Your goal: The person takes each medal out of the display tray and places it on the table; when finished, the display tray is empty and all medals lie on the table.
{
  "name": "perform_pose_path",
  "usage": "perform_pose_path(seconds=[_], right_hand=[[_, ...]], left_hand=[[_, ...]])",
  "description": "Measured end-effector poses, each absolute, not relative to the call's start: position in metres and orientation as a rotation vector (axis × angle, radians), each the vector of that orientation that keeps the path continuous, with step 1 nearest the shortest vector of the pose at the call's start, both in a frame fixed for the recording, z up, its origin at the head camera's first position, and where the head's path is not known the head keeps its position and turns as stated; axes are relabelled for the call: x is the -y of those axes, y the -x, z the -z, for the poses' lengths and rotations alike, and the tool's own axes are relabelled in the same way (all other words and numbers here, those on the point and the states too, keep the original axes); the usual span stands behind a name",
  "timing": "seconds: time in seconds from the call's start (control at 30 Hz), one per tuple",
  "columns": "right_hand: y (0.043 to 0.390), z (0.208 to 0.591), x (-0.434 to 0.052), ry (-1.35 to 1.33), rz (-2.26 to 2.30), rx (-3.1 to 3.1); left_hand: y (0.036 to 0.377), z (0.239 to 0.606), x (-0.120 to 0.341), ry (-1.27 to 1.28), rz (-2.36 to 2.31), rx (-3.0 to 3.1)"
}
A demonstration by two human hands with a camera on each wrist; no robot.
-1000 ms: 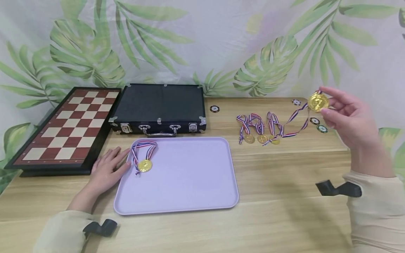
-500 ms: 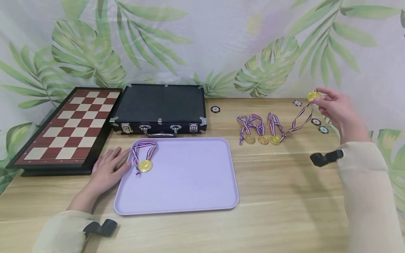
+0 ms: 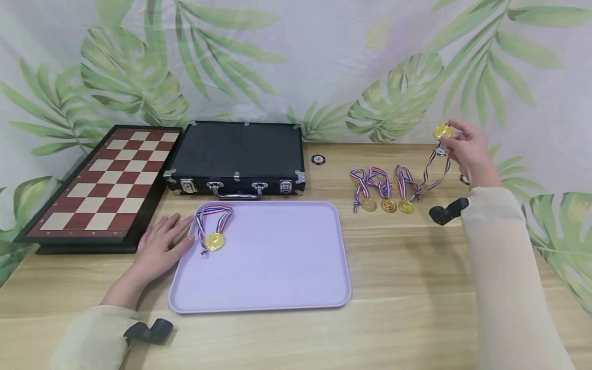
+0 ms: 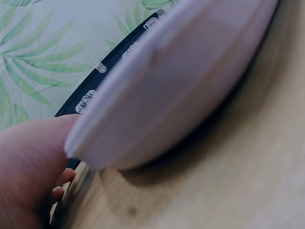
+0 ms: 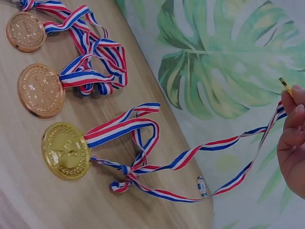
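Observation:
My right hand (image 3: 469,149) pinches a gold medal (image 3: 442,132) between thumb and fingers, held above the back right of the table. Its striped ribbon hangs down to the ribbon of another gold medal (image 5: 66,150) lying on the wood. Two bronze-toned medals (image 5: 41,90) lie beside that one, their red, white and blue ribbons bunched behind them. My left hand (image 3: 159,246) rests on the table with fingers spread, its thumb touching the left rim of a lilac tray (image 3: 277,257). On the tray's upper left lies one more gold medal (image 3: 215,241) with its ribbon looped.
A black hard case (image 3: 238,154) stands behind the tray. To its left is a folding chessboard (image 3: 108,180), close to my left hand. Poker chips lie near the back, one chip (image 3: 318,160) beside the case. A leaf-patterned cloth (image 3: 324,61) hangs behind the table.
My right hand has carried the gold medal leftward, and its ribbon now hangs more steeply beside the lying medals. The left hand stays in place on the tray's edge.

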State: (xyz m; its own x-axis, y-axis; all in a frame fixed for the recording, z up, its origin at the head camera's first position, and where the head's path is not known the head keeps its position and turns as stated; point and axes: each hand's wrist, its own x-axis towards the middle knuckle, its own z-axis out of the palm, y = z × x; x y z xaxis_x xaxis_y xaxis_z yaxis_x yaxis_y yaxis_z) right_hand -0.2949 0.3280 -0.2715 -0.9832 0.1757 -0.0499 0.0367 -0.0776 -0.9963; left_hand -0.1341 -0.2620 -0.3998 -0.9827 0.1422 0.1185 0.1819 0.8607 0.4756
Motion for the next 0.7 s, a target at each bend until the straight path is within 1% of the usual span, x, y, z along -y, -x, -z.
perform_pose_path(seconds=[0.2,0.33,0.43,0.6,0.7], right_hand=[[0.287,0.295,-0.333,0.176,-2.145,2.33],[0.275,0.317,-0.338,0.105,-2.054,2.516],[0.265,0.333,-0.342,0.106,-2.012,2.624],[0.251,0.355,-0.348,0.092,-2.073,2.642],[0.243,0.363,-0.355,0.054,-2.173,2.549]], left_hand=[[0.135,0.4,0.261,0.263,0.778,2.95],[0.135,0.4,0.26,0.261,0.782,2.95],[0.135,0.399,0.261,0.258,0.778,2.952],[0.134,0.399,0.261,0.255,0.763,2.957],[0.134,0.399,0.261,0.254,0.76,2.959]])
